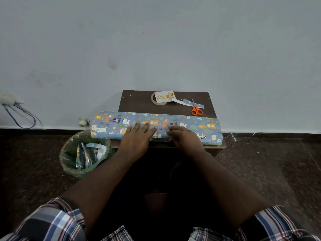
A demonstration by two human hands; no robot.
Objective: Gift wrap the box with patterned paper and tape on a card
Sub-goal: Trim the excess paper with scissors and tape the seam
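Currently mid-wrap: patterned paper (199,126) folded over what must be the box, lying long across the near edge of the small brown table (139,101), both paper ends overhanging the table sides. Box itself fully hidden under the sheet. Left hand (137,136) flat on the paper, fingers straight and spread, pressing down, gripping nothing. Right hand (184,136) just beside it with fingers curled at the paper's near edge; looks like pinching or tucking the seam, but cannot tell for certain. Likely status: long seam being closed, no tape visible on it, ends still open and unfolded. Left to do, by the look of it: tape seam, fold and tape both ends, attach card. Supplies untouched at the far side: tape roll (153,100) with the Happy Birthday card (164,96) resting on it, paper offcut strip (186,102) beside that, orange-handled scissors (196,108) lying across the strip. Green-lined bin (69,153) on the floor left of the table, holding crumpled paper scraps.
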